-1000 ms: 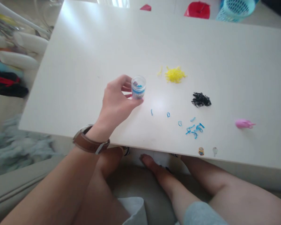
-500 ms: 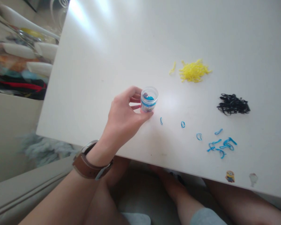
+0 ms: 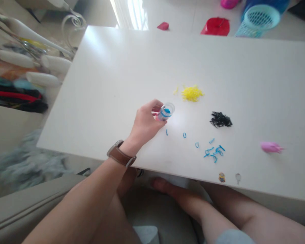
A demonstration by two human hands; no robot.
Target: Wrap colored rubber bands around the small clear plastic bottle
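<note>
My left hand (image 3: 148, 118), with a brown-strapped watch (image 3: 120, 154) on its wrist, is closed around a small clear jar (image 3: 165, 112). The jar leans to the right with its open mouth up, and blue rubber bands show inside it. Below and to the right, a few single blue bands (image 3: 184, 135) lie on the white table, leading to a loose cluster of blue bands (image 3: 215, 152). Beyond the jar is a pile of yellow bands (image 3: 191, 93), and to the right a pile of black bands (image 3: 221, 120). My right hand is out of view.
A pink object (image 3: 271, 147) lies at the right of the table (image 3: 91, 84). Near the front edge are a minion sticker (image 3: 222, 177) and a pale sticker-like piece (image 3: 238, 178). Behind the table stand a red container (image 3: 216, 26) and a light-blue basket (image 3: 261, 18).
The view has shifted, bringing the floor behind the table and the pink object into sight. The jar, still in my left hand, has tilted further to the right.
</note>
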